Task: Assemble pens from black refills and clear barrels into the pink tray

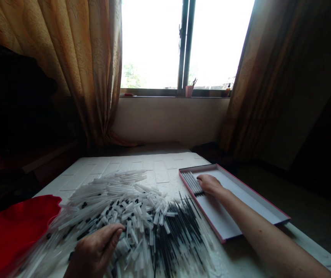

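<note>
Left hand (94, 253) at the bottom edge of the view, pressed down into a large heap of clear plastic tubes (116, 208), many of them showing black ends. Its fingers (115, 231) curled and bunched over the tubes, though no telling whether any are gripped. Toward the right side of the heap, a dense spread of thin black rods (177, 231) mixed in among the tubes.

Right hand (210, 184) stretched forward from a bare forearm, over a shallow white tray with a pink rim (240, 197). Its fingers (201, 178) together and lying over the end of a neat row of thin rods (193, 183), side by side along the tray's left end and banded with black. Touching the row, but a firm grip impossible to make out.

Heap and tray just beside each other on a white bench (159, 170) with a brick-like pattern. At the heap's left edge, a glossy red plastic container (12, 231). Farther off, a window (183, 46) between patterned curtains (87, 65), with a pink cup of pens (189, 91) on the sill.
</note>
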A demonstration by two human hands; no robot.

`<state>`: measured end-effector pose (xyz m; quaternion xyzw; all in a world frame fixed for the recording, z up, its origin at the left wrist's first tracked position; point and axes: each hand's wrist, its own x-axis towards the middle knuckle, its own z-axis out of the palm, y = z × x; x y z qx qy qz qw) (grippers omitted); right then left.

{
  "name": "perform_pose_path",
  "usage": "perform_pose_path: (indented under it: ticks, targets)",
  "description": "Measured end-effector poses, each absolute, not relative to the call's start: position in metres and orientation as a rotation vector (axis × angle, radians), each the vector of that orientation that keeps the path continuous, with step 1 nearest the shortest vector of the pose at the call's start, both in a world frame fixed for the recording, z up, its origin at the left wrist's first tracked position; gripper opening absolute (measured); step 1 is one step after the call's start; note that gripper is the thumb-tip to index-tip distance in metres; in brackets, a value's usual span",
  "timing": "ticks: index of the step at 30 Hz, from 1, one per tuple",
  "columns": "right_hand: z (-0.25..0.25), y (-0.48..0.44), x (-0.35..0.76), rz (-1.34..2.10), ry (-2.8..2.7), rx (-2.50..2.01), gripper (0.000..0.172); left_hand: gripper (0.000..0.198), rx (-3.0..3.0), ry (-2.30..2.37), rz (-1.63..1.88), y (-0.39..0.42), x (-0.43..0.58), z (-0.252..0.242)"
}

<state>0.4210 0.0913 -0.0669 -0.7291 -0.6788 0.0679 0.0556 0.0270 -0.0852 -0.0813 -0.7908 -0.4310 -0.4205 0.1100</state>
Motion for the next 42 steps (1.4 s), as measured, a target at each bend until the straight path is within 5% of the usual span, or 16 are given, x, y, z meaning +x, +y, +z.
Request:
perform_pose_path:
  ticks: [14, 28, 42]
  targets:
    - [-0.040, 0.027, 0.389, 0.051, -2.013, -1.581, 0.023, 0.048, -2.075, -1.313, -1.176, -0.075, 0.014, -0.081]
    - [-0.086, -0.017, 0.343, 0.148, -2.013, -1.139, 0.031, 0.036, -1.978, -1.503, -1.126, -0.067, -0.009, -0.084]
    - [-0.082, -0.024, 0.341, 0.158, -2.060, -0.970, 0.027, 0.028, -2.052, -2.087, -0.467, -0.045, -0.077, -0.071]
